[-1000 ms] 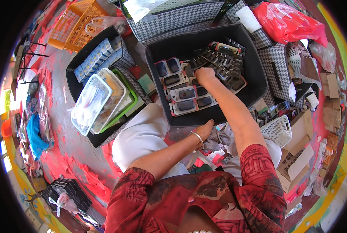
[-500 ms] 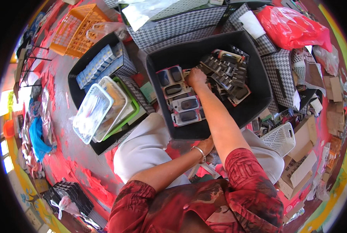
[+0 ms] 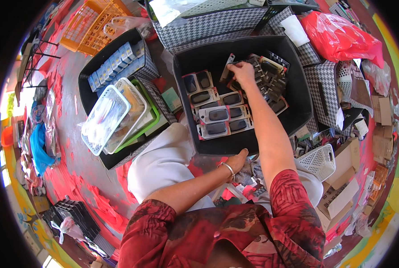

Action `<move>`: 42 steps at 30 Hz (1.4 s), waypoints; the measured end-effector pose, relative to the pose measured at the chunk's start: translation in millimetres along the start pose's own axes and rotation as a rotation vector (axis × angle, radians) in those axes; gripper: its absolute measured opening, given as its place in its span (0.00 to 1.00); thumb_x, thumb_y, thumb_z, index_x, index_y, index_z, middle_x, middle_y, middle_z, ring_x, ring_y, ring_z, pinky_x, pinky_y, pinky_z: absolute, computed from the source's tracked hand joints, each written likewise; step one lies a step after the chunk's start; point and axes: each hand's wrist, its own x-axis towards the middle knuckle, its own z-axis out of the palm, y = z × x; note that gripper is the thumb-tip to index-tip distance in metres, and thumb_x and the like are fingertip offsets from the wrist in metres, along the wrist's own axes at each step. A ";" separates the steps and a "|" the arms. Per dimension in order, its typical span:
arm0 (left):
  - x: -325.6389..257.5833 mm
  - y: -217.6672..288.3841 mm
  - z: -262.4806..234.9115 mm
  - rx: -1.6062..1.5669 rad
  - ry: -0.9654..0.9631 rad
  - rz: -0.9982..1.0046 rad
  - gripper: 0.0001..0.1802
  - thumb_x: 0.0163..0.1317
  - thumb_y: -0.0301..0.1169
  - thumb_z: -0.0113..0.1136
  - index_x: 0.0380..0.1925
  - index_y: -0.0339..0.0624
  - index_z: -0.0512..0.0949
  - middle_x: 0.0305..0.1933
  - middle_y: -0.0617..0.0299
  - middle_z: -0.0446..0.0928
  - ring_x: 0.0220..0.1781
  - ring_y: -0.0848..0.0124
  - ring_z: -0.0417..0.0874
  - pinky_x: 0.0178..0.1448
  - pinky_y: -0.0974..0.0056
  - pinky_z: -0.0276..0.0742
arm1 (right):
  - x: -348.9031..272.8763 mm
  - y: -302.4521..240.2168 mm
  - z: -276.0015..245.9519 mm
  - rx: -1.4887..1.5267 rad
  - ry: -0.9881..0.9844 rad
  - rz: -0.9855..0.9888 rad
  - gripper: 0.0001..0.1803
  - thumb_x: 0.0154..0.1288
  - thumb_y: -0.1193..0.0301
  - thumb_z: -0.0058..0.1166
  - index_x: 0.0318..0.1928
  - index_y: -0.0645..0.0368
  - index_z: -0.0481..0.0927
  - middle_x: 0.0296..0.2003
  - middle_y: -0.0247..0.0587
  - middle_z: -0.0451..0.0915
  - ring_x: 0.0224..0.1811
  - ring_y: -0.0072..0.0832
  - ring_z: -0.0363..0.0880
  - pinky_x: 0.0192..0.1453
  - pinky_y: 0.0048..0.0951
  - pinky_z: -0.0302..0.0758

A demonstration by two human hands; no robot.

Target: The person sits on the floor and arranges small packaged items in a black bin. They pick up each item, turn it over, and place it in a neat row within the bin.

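Observation:
A black fabric bin [image 3: 240,145] tilts toward me over my knees. My right hand [image 3: 243,73] is inside it, pinching a small carded pack [image 3: 230,60] that stands nearly edge-on. Left of that hand lie rows of blister packs [image 3: 218,115], each with a dark oval item on a pale card. To its right is a loose heap of dark packs [image 3: 271,82], some turned on edge. My left hand [image 3: 236,161], with a bracelet at the wrist, rests against the bin's near wall; its fingers are mostly hidden.
At left, a second bin [image 3: 85,76] holds blue-white boxes [image 3: 118,62] and stacked plastic baskets [image 3: 107,117]. An orange crate [image 3: 90,29] stands behind it. Houndstooth boxes [image 3: 213,29] and a red plastic bag [image 3: 342,35] border the far side. A white basket [image 3: 319,161] and opened cartons [image 3: 342,196] lie right.
My right hand has moved right and farther away, raising a pack from beside the rows. More of the rows shows. My left hand has shifted slightly along the bin's near side.

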 end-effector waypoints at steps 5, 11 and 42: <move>3.1 -0.6 -0.4 -0.049 -0.029 0.002 0.42 0.53 0.59 0.39 0.51 0.27 0.65 0.49 0.46 0.69 0.43 0.59 0.73 0.44 0.55 0.67 | 6.7 -12.7 -35.7 0.568 -0.256 0.297 0.09 0.51 0.66 0.59 0.23 0.56 0.74 0.17 0.30 0.71 0.12 0.15 0.61 0.14 0.15 0.55; -1.1 2.3 -0.8 -0.115 0.004 0.033 0.42 0.52 0.57 0.42 0.53 0.27 0.63 0.55 0.44 0.65 0.56 0.56 0.67 0.54 0.57 0.63 | -7.5 -34.4 -68.1 0.199 -0.281 -0.037 0.09 0.53 0.69 0.56 0.31 0.62 0.75 0.20 0.32 0.73 0.13 0.15 0.63 0.15 0.16 0.58; 2.1 1.9 -1.5 -0.164 -0.048 0.073 0.38 0.54 0.55 0.40 0.49 0.26 0.67 0.53 0.42 0.68 0.53 0.57 0.70 0.54 0.61 0.63 | -71.8 -44.7 -24.2 -0.847 -0.017 -0.310 0.20 0.48 0.60 0.55 0.39 0.59 0.73 0.33 0.51 0.77 0.37 0.46 0.76 0.41 0.42 0.72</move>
